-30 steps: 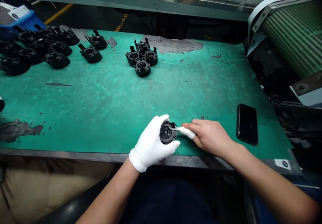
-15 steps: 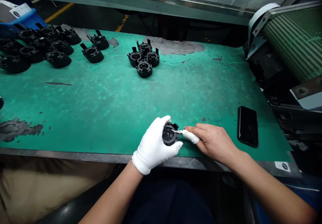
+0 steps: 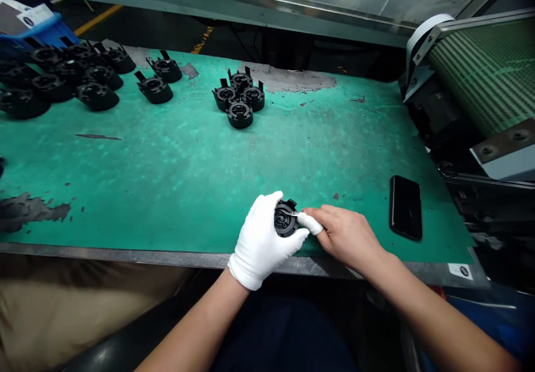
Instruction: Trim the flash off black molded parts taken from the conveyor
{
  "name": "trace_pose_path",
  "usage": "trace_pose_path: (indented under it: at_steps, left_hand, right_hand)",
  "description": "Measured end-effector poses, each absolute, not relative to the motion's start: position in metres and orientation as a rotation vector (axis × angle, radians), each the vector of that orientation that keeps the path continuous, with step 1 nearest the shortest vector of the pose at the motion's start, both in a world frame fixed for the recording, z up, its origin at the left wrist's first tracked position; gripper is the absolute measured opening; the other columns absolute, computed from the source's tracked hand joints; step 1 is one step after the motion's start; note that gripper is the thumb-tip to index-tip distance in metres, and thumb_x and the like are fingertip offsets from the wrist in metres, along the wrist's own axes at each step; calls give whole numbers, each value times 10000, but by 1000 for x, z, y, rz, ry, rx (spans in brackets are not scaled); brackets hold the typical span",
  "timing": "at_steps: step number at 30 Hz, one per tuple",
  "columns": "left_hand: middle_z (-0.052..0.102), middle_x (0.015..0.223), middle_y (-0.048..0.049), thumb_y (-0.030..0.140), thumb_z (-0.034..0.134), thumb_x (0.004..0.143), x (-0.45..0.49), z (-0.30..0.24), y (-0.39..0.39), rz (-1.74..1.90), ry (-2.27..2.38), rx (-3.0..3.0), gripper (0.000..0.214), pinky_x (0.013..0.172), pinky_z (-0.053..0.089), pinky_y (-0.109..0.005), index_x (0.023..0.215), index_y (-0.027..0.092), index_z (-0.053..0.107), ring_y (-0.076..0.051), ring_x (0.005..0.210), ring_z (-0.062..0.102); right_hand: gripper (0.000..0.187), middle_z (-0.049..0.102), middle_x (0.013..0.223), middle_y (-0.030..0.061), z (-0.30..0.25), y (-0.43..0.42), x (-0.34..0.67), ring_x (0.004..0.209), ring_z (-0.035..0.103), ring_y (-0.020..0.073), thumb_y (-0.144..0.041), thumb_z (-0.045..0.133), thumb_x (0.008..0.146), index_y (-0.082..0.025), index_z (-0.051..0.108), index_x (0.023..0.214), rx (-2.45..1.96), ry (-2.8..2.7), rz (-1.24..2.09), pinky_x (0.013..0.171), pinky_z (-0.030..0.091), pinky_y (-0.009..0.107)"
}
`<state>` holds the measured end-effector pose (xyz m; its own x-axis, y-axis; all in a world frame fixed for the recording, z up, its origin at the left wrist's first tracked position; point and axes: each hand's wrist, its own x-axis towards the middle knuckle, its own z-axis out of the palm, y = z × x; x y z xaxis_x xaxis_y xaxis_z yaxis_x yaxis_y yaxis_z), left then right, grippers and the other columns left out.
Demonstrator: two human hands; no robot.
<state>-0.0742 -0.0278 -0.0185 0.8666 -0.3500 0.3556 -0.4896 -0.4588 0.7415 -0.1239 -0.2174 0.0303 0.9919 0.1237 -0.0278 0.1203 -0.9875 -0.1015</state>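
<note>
My left hand (image 3: 261, 244), in a white glove, is closed around a round black plastic part (image 3: 286, 218) near the table's front edge. The part's ribbed inner face, with a ring in its middle, is turned up. My right hand (image 3: 349, 235) is bare except for a white covering on the thumb. It pinches a small tool with a thin metal blade (image 3: 294, 215), whose tip reaches onto the part's face. The tool's handle is hidden inside my right hand. Fingertips of both hands are close together at the part's right side.
Several similar black parts (image 3: 239, 114) stand grouped on the green table mat (image 3: 200, 177), and more black parts (image 3: 97, 96) crowd the far left by a blue bin (image 3: 62, 30). A phone (image 3: 405, 207) lies at the right. A green conveyor belt (image 3: 493, 65) rises beyond it.
Both hands have come slightly closer together. The right hand has shifted left, and less of the blade shows. The black part is tilted a little differently; the camera view has moved slightly.
</note>
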Motion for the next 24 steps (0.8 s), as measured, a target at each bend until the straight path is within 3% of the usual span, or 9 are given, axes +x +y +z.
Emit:
trace_pose_path:
  at_steps: [8, 15, 19, 24]
  left_hand:
    - [581, 1273, -136, 441, 745, 772, -77, -22, -29, 249, -583, 2086, 729, 1088, 472, -455, 1369, 169, 425, -295, 1227, 582]
    - [591, 1267, -124, 443, 743, 772, -77, -22, -28, 216, -580, 2083, 727, 1080, 486, -454, 1368, 175, 425, -289, 1224, 587]
    - [593, 1255, -123, 456, 760, 759, -78, -23, -30, 246, -583, 2082, 729, 1083, 481, -468, 1351, 180, 437, -296, 1211, 591]
    - [575, 1283, -125, 466, 771, 747, -77, -22, -27, 233, -585, 2080, 757, 1086, 476, -473, 1360, 187, 424, -295, 1223, 581]
  right_hand:
    - [368, 689, 947, 10, 37, -211, -121, 900, 660, 199, -290, 446, 983, -356, 635, 1291, -3088, -114, 80, 641, 387, 293]
    - [541, 694, 1075, 54, 38, -215, -123, 946, 647, 214, -131, 426, 907, -285, 563, 1407, -3063, -187, 170, 726, 441, 292]
    - [504, 703, 1112, 76, 33, -214, -121, 986, 658, 240, -172, 420, 936, -261, 562, 1411, -3027, -117, 128, 750, 455, 308]
    - [423, 737, 1127, 40, 35, -229, -126, 990, 685, 232, -210, 446, 947, -287, 608, 1330, -2968, -124, 165, 770, 457, 299]
